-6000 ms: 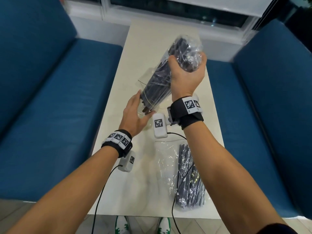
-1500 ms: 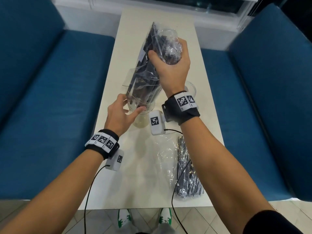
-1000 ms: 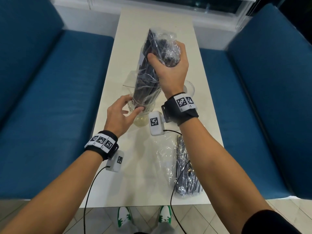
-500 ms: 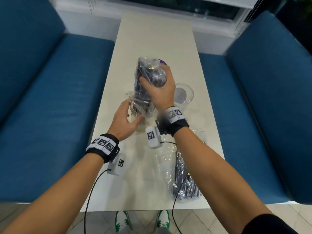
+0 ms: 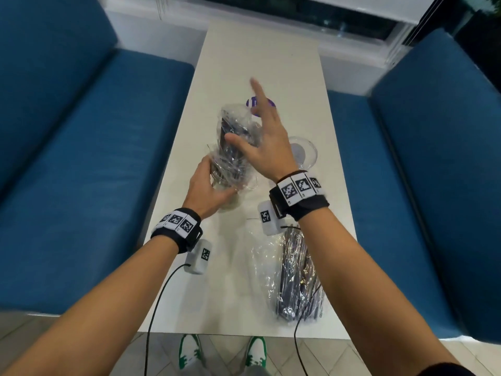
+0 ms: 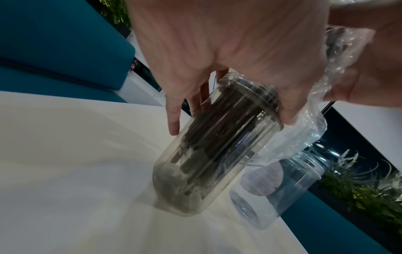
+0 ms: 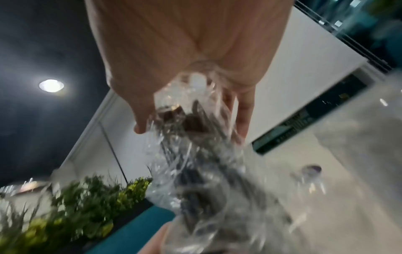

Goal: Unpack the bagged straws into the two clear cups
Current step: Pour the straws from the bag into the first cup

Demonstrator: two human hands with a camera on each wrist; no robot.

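Note:
A clear cup [image 5: 230, 183] [image 6: 217, 154] stands mid-table with a plastic bag of dark straws [image 5: 235, 126] [image 7: 195, 154] upright inside it. My left hand [image 5: 211, 185] [image 6: 217, 60] grips this cup near its rim from the left. Above the bag's top hovers my right hand [image 5: 260, 139] [image 7: 174, 60], fingers spread and straight, thumb against the plastic. The second clear cup [image 5: 302, 153] [image 6: 282, 185] stands empty just to the right. A second bag of straws [image 5: 298, 280] lies flat near the table's front edge, partly under my right forearm.
The narrow white table [image 5: 260, 55] runs away from me between two blue benches [image 5: 81, 158] [image 5: 420, 172]. A small purple round thing [image 5: 267, 102] lies beyond the cups, partly behind my fingers. Wrist camera cables hang over the front edge.
My right hand lowered the bagged straws into the left cup, then released its grip and spread its fingers. My left hand stayed around the cup.

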